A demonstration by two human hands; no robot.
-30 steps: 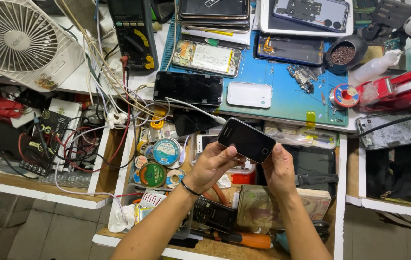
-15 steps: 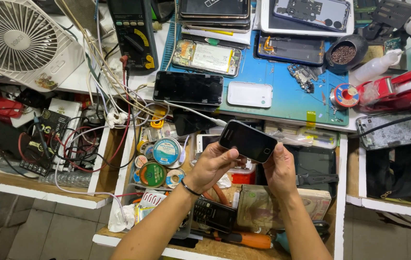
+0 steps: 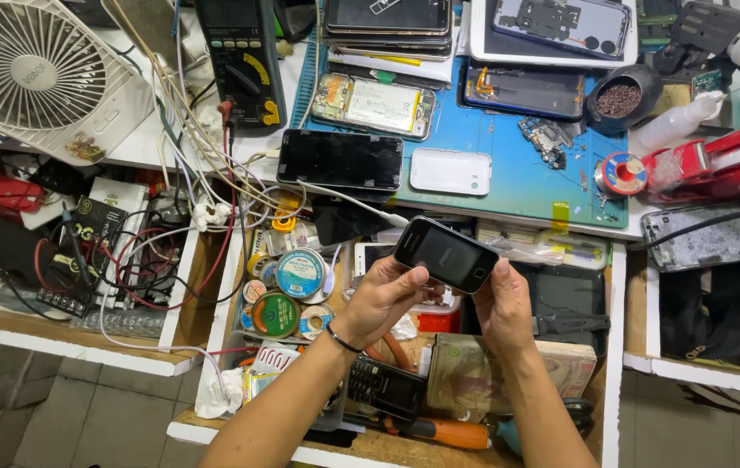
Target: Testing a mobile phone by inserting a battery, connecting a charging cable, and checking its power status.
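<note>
Phone [image 3: 446, 253] between both hands, slightly lower than before.

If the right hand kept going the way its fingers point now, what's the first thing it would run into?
The right hand holds the black phone with the left hand, fingers pointing up the picture. Past the phone, it would probably meet the blue mat's front edge first, though depth is unclear.

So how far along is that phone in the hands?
Done, by the look of it: the black phone is closed up, with its dark screen in place. In hand: the left hand and right hand both hold it above the drawer. Left: its screen is unlit and a white cable runs to its top, so testing seems outstanding.
</note>
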